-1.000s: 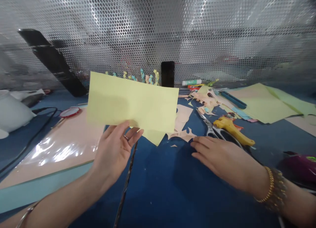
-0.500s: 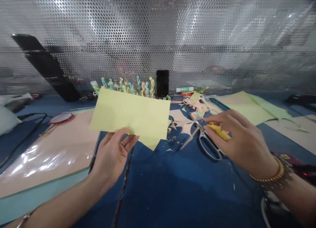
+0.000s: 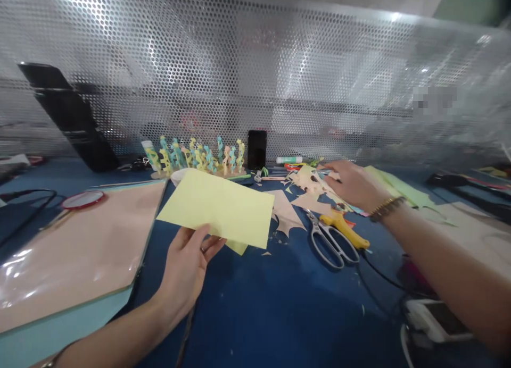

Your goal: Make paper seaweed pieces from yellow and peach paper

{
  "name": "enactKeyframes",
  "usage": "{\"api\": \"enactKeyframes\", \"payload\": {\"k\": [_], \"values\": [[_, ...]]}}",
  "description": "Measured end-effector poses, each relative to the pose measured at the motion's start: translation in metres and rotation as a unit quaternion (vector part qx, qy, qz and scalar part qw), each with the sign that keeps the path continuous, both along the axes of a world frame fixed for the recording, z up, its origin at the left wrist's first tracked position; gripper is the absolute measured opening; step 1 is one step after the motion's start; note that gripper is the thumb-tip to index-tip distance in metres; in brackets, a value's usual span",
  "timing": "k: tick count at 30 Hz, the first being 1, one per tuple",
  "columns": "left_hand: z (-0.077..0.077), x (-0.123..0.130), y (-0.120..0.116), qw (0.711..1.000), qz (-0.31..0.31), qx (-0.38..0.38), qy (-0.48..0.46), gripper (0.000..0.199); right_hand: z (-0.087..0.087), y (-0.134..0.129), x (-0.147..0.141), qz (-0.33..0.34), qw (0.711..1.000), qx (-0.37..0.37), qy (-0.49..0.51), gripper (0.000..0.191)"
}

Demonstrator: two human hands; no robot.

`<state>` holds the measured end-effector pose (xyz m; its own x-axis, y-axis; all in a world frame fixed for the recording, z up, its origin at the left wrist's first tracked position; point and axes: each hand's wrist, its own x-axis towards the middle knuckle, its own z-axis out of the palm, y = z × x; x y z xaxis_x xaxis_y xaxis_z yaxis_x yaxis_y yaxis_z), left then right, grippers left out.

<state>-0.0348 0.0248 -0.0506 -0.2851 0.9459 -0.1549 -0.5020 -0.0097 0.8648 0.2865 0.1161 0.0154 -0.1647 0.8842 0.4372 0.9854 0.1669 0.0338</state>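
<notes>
Lifted off the scissors, the right hand [image 3: 353, 186] now lies at the peach paper scraps [image 3: 309, 184], its fingers together and apparently holding nothing. The left hand [image 3: 186, 275] pinches the yellow paper sheet [image 3: 217, 208] by its lower edge, with the sheet held above the blue counter [image 3: 279, 315]. A steady pinch low down should keep the sheet flat. Scissors [image 3: 314, 223] and a yellow plastic tool [image 3: 341, 227] lie just beside the scraps, which crowd the space to the sheet's right.
</notes>
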Motion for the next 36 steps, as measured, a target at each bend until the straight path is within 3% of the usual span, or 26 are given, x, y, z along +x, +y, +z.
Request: {"api": "enactKeyframes", "payload": {"k": [6,10,13,16,19,23,24,26,28,32,34,36], "values": [[-0.003,0.002,-0.003,0.999,-0.028,0.001,0.023,0.023,0.006,0.071,-0.002,-0.036,0.998,-0.046,-0.037,0.031],[-0.003,0.0,-0.004,0.999,-0.042,0.007,0.02,0.028,-0.004,0.083,-0.009,-0.046,0.994,-0.095,-0.04,0.029],[-0.005,0.0,-0.003,0.998,-0.05,0.006,0.023,0.032,0.0,0.079,-0.009,-0.057,0.993,-0.103,-0.031,0.028],[-0.005,-0.001,-0.002,0.998,-0.056,0.004,0.027,0.034,0.016,0.06,-0.018,-0.062,0.995,-0.073,-0.015,0.027],[-0.002,0.002,-0.005,0.999,-0.047,0.0,0.023,0.037,0.02,0.012,-0.048,0.001,1.0,-0.03,0.0,0.029],[0.001,0.015,-0.024,0.997,-0.069,-0.013,-0.001,0.043,-0.013,-0.083,-0.099,0.197,0.98,-0.038,-0.008,0.035],[0.002,0.02,-0.03,0.996,-0.085,-0.022,-0.012,0.044,-0.025,-0.104,-0.107,0.276,0.961,-0.016,-0.021,0.042],[0.002,0.028,-0.041,0.992,-0.115,-0.043,-0.031,0.044,-0.044,-0.132,-0.116,0.346,0.935,0.073,-0.031,0.033],[0.003,0.034,-0.05,0.987,-0.141,-0.06,-0.037,0.039,-0.056,-0.142,-0.114,0.355,0.926,0.125,-0.033,0.019],[0.009,0.031,-0.057,0.966,-0.244,-0.063,0.053,0.012,-0.06,-0.134,-0.096,0.343,0.929,0.129,-0.048,0.03],[0.012,0.024,-0.056,0.931,-0.309,-0.02,0.193,0.025,-0.061,-0.131,-0.087,0.324,0.94,0.097,-0.05,0.033],[0.014,0.014,-0.051,0.867,-0.317,0.094,0.374,0.029,-0.064,-0.131,-0.081,0.321,0.944,0.072,-0.033,0.034]]}}
